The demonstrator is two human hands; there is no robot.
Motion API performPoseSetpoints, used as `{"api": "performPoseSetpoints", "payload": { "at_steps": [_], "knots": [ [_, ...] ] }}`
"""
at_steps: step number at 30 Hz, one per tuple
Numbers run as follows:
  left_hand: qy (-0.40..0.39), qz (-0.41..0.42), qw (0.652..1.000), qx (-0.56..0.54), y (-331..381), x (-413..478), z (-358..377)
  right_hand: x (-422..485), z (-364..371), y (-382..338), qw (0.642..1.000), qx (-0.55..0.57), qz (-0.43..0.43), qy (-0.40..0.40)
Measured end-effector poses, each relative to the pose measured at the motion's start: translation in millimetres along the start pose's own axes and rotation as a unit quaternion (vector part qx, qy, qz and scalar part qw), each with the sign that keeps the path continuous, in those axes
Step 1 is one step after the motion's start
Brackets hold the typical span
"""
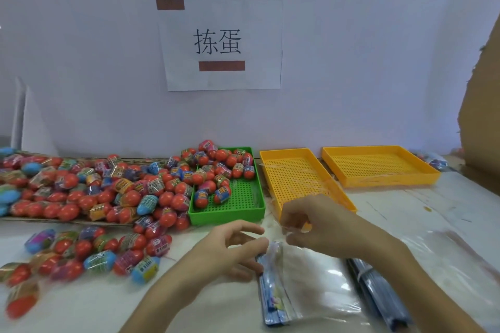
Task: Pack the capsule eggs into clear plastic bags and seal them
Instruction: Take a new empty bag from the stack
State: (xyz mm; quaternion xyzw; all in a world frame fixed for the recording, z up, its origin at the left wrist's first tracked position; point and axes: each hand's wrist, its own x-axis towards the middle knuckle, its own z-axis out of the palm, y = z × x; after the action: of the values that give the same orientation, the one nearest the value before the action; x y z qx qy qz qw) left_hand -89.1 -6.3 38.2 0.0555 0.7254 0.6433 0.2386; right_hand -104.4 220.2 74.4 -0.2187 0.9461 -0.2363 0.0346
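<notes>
A big heap of red, blue and mixed-colour capsule eggs [81, 189] covers the left of the table and spills into a green perforated tray [243, 197]. More eggs [102, 254] lie loose near the front left. A stack of clear plastic bags [311, 284] with blue printed edges lies at the front centre. My left hand [232, 249] rests its curled fingers on the stack's left edge. My right hand [313, 224] pinches a thin clear bag just above the stack's top end.
Two empty yellow perforated trays [295, 178] [378, 165] stand at the back right. Clear plastic film [446, 246] lies on the right. A brown cardboard panel [481, 116] rises at the far right. A paper sign [219, 43] hangs on the wall behind.
</notes>
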Motion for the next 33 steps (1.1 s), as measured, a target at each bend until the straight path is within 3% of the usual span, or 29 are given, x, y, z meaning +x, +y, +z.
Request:
{"api": "performPoseSetpoints", "payload": {
  "at_steps": [6, 9, 13, 15, 19, 23, 27, 33],
  "knots": [
    [-0.007, 0.031, 0.999, 0.01, -3, 3, -5, 20, -7, -27, 0.985, 0.119, -0.043, 0.113],
    [0.077, 0.099, 0.992, 0.019, 0, 6, -8, 35, -5, -39, 0.959, 0.217, -0.045, 0.178],
    [0.209, 0.169, 0.962, -0.054, -1, 8, -18, 48, 12, -46, 0.905, 0.358, -0.021, 0.229],
    [0.236, 0.188, 0.949, -0.094, -1, 9, -22, 48, 18, -41, 0.892, 0.4, 0.012, 0.212],
    [0.281, 0.218, 0.919, -0.171, 2, 8, -29, 39, 18, -26, 0.918, 0.373, 0.043, 0.132],
    [0.29, 0.233, 0.907, -0.2, 5, 6, -30, 37, 17, -26, 0.909, 0.384, 0.031, 0.16],
    [0.289, 0.234, 0.909, -0.187, 4, 6, -34, 38, 20, -27, 0.903, 0.406, 0.024, 0.138],
    [0.302, 0.245, 0.896, -0.215, 6, 5, -38, 34, 20, -24, 0.947, 0.313, 0.036, 0.07]
  ]
}}
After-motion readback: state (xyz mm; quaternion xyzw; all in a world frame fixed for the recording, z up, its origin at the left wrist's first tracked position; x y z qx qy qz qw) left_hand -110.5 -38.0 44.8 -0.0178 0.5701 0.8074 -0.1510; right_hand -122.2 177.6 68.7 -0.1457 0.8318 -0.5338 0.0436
